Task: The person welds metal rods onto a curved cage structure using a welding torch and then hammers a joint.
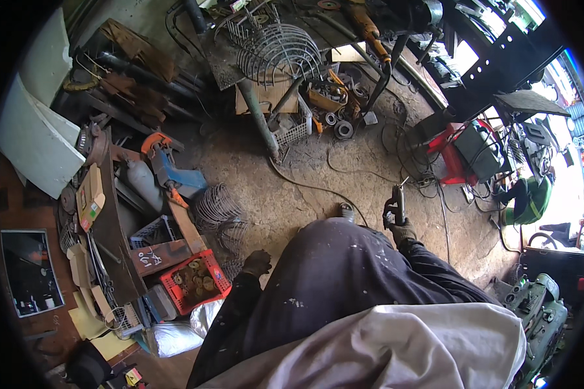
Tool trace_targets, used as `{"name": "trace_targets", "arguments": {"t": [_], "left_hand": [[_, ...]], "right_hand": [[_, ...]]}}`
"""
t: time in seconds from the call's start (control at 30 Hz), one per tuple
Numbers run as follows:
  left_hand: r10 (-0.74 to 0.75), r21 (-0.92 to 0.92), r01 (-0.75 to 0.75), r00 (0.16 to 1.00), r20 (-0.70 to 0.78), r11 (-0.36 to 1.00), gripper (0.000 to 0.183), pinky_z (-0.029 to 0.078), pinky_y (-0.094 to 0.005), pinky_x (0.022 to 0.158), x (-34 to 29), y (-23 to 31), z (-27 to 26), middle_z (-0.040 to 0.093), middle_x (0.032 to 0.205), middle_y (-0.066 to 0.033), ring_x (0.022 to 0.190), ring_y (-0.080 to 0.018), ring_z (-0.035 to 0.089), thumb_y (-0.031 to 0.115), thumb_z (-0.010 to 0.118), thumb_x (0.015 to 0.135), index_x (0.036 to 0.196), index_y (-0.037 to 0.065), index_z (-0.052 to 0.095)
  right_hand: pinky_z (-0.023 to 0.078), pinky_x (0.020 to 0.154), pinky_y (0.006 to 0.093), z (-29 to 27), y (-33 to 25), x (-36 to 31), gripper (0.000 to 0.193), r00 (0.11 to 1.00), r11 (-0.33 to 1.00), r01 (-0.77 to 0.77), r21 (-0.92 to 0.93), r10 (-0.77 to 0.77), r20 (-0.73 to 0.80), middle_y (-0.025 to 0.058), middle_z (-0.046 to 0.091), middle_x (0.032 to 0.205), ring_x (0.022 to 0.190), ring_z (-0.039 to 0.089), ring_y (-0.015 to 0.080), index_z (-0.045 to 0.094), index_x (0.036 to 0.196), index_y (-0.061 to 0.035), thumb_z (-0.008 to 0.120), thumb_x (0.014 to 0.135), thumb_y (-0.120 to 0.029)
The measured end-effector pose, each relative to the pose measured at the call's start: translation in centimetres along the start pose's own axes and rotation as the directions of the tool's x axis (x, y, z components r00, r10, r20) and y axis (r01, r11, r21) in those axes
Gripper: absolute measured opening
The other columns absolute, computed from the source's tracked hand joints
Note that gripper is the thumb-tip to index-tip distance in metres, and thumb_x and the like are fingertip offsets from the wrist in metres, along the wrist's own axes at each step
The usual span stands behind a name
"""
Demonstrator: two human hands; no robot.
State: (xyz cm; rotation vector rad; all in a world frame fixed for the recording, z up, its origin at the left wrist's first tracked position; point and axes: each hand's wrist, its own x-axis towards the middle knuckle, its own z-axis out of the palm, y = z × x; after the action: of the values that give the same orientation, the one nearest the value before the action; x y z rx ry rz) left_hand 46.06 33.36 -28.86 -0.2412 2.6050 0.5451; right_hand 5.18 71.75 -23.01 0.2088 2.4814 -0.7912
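Observation:
My right hand (403, 231), in a dark glove, is closed around a hand tool with a silver barrel (401, 202) and a dark side part. The tool points away from me, a thin bright tip at its far end; its exact kind is not clear. On the other side of my body, my left hand (257, 262) hangs low in a dark glove. Its fingers are too dark to read, and nothing shows in it. Closest to that hand are stacked wire coils (218, 206) and a red crate (200, 280) of small round parts.
Ahead stands a metal table (222, 68) bearing a round wire guard (285, 55). Cables (315, 187) cross the concrete floor. At right are a red machine (449, 152), a person in green (532, 200) and a green machine (540, 318). A blue-and-orange power saw (178, 176) lies left.

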Motion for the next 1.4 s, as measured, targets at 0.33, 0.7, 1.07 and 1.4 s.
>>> {"name": "trace_targets", "arguments": {"t": [0.33,0.7,1.07,1.4], "left_hand": [[0.049,0.000,-0.050,0.993,-0.110,0.999,0.027,0.053,-0.0447,0.080,-0.6,-0.8,1.8,0.068,0.086,-0.0141,0.088,-0.0334,0.066,0.028,0.076,0.069,0.083,0.007,0.070],[0.039,-0.020,-0.041,0.998,-0.053,0.999,0.025,0.052,-0.0448,0.082,-0.3,-1.8,1.8,0.067,0.090,-0.0133,0.092,-0.0341,0.064,0.024,0.076,0.069,0.085,0.007,0.069],[0.015,-0.128,-0.019,0.999,-0.037,0.992,0.022,0.052,-0.0464,0.082,-0.4,-2.2,0.4,0.066,0.090,-0.0147,0.094,-0.0359,0.063,0.023,0.075,0.070,0.084,0.007,0.069],[-0.247,-0.458,0.166,0.961,-0.123,0.874,0.024,0.052,-0.0423,0.066,3.6,-3.0,-5.6,0.067,0.076,-0.0169,0.071,-0.0329,0.065,0.028,0.061,0.081,0.076,0.006,0.067]], "right_hand": [[0.048,0.077,0.0329,0.0,0.2,-0.5,0.046,1.000,1.000,-0.001,0.029,0.001,-0.007,0.0069,0.069,0.095,0.086,0.063,0.0184,0.064,0.112,-0.0050,0.079,0.071,-0.019],[0.050,0.075,0.0363,0.6,1.4,0.2,0.049,0.999,0.999,0.035,-0.021,-0.036,-0.024,0.0093,0.070,0.094,0.084,0.065,0.0224,0.065,0.110,-0.0062,0.082,0.071,-0.031],[0.051,0.074,0.0377,0.8,1.1,0.1,0.048,0.999,1.000,0.018,-0.023,-0.019,-0.029,0.0129,0.071,0.090,0.082,0.067,0.0257,0.068,0.103,-0.0068,0.082,0.070,-0.040],[0.049,0.073,0.0354,1.4,-1.6,3.3,0.051,0.995,0.992,-0.098,-0.083,0.097,-0.018,0.0091,0.070,0.090,0.080,0.065,0.0207,0.067,0.108,-0.0063,0.083,0.070,-0.036]]}}
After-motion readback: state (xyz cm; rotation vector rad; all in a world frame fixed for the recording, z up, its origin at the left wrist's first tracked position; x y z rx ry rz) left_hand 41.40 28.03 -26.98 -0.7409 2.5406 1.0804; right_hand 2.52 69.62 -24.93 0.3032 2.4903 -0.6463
